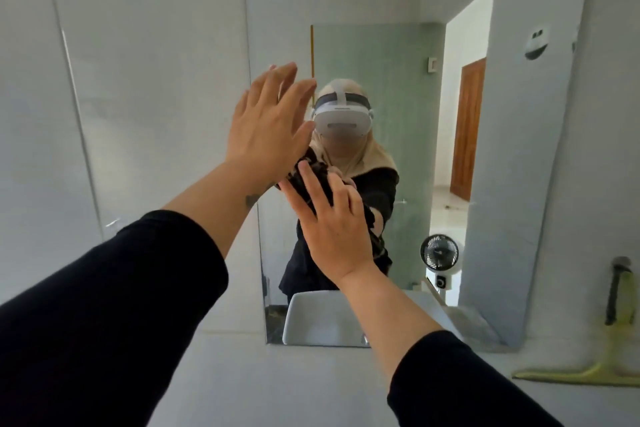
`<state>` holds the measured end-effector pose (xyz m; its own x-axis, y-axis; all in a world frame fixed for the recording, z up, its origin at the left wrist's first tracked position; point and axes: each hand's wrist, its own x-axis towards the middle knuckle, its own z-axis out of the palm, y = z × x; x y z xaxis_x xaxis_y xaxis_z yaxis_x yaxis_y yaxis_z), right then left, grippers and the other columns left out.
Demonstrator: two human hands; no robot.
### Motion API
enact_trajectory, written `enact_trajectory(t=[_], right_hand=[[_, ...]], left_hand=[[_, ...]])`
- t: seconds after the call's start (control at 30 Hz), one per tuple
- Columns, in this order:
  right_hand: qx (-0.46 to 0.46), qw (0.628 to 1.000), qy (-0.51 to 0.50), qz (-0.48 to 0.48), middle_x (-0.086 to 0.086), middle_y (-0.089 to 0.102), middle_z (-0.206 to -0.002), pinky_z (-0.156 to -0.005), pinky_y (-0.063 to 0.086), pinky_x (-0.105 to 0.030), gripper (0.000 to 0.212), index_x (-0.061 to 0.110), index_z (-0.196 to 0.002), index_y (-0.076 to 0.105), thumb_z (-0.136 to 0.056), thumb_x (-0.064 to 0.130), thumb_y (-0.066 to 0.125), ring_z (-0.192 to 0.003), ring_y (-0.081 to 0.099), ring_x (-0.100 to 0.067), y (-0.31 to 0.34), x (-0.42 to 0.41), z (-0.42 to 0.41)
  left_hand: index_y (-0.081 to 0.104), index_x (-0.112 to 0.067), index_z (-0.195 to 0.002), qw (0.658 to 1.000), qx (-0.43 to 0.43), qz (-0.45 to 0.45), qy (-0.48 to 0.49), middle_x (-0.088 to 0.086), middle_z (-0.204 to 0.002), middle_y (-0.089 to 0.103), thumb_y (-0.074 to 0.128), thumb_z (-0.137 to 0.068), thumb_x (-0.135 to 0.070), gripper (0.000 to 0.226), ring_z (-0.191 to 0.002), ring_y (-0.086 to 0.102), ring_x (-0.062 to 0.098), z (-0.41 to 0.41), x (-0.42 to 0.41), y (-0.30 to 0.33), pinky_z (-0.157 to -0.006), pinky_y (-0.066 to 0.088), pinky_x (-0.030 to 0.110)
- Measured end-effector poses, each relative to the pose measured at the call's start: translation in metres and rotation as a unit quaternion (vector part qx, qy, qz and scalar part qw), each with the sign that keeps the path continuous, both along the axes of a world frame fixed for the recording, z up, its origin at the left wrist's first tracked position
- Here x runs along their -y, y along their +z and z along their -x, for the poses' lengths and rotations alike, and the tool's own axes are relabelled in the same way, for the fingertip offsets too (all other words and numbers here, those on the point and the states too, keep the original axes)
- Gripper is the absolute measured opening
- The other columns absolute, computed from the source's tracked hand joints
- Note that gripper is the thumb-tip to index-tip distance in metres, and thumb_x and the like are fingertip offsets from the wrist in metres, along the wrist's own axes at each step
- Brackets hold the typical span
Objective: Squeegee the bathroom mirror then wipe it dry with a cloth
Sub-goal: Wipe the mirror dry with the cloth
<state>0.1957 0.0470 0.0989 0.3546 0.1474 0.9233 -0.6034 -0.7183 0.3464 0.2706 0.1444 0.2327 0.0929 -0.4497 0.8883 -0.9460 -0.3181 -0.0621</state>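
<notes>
The bathroom mirror (381, 59) hangs on a pale tiled wall straight ahead. My right hand (334, 229) presses a dark cloth (297, 177) flat against the glass near the mirror's middle, its fingers straight and spread. Only a small part of the cloth shows above the fingers. My left hand (268, 125) is raised by the mirror's left edge, fingers straight and together, holding nothing. A yellow-green squeegee (610, 354) with a dark handle leans against the wall at the lower right, blade down on the ledge, away from both hands.
The mirror reflects a person in a white headset, a white basin (318, 319), a small black fan (439, 251), a glass shower screen and an open doorway with a wooden door. A white fitting (536, 43) is fixed on the wall at the upper right.
</notes>
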Motion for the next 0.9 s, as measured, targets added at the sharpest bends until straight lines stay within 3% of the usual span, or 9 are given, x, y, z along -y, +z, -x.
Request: enact_trajectory(t=[0.17, 0.37, 0.53, 0.7, 0.9], right_hand=[[-0.066, 0.996, 0.018, 0.065, -0.004, 0.034, -0.148, -0.098, 0.031, -0.040, 0.055, 0.027, -0.146, 0.033, -0.093, 0.018, 0.043, -0.120, 0.037, -0.032, -0.021, -0.013, -0.016], [-0.145, 0.983, 0.022, 0.109, -0.002, 0.038, -0.150, -0.097, 0.034, -0.040, 0.061, 0.031, -0.146, 0.034, -0.090, 0.017, 0.053, -0.118, 0.041, -0.029, -0.047, 0.007, 0.009], [-0.066, 0.994, 0.010, 0.088, 0.002, 0.050, -0.144, -0.093, 0.037, -0.038, 0.054, 0.035, -0.141, 0.043, -0.091, 0.019, 0.056, -0.115, 0.045, -0.026, -0.046, 0.030, 0.046], [-0.040, 0.998, -0.021, 0.039, -0.001, 0.035, -0.147, -0.094, 0.039, -0.041, 0.055, 0.035, -0.145, 0.034, -0.095, 0.024, 0.054, -0.119, 0.043, -0.030, -0.045, 0.063, 0.086], [0.049, 0.997, -0.041, -0.049, -0.004, 0.030, -0.145, -0.094, 0.033, -0.043, 0.046, 0.031, -0.141, 0.035, -0.097, 0.029, 0.047, -0.114, 0.038, -0.031, -0.049, 0.099, 0.136]], left_hand=[[0.034, -0.026, -0.142, 1.000, -0.001, -0.003, -0.001, 0.004, -0.156, 0.019, 0.053, -0.092, -0.033, 0.053, -0.146, 0.008, 0.026, -0.015, -0.009, -0.023, -0.116, 0.019, 0.053], [0.033, -0.026, -0.142, 1.000, -0.015, 0.012, -0.001, 0.004, -0.157, 0.017, 0.052, -0.094, -0.033, 0.052, -0.146, 0.005, 0.024, -0.011, -0.005, -0.065, -0.117, 0.012, 0.054], [0.031, -0.027, -0.145, 1.000, -0.014, -0.002, -0.005, 0.002, -0.159, 0.013, 0.049, -0.097, -0.034, 0.052, -0.147, 0.002, 0.021, 0.001, 0.002, -0.093, -0.118, 0.007, 0.051], [0.028, -0.026, -0.147, 1.000, -0.021, -0.010, -0.002, 0.001, -0.159, 0.012, 0.050, -0.097, -0.033, 0.055, -0.147, 0.000, 0.020, 0.011, 0.009, -0.111, -0.119, 0.004, 0.049], [0.020, -0.026, -0.150, 0.998, -0.008, -0.051, 0.039, 0.006, -0.160, 0.006, 0.047, -0.094, -0.045, 0.065, -0.147, -0.002, 0.026, 0.006, 0.014, -0.120, -0.117, 0.004, 0.052]])
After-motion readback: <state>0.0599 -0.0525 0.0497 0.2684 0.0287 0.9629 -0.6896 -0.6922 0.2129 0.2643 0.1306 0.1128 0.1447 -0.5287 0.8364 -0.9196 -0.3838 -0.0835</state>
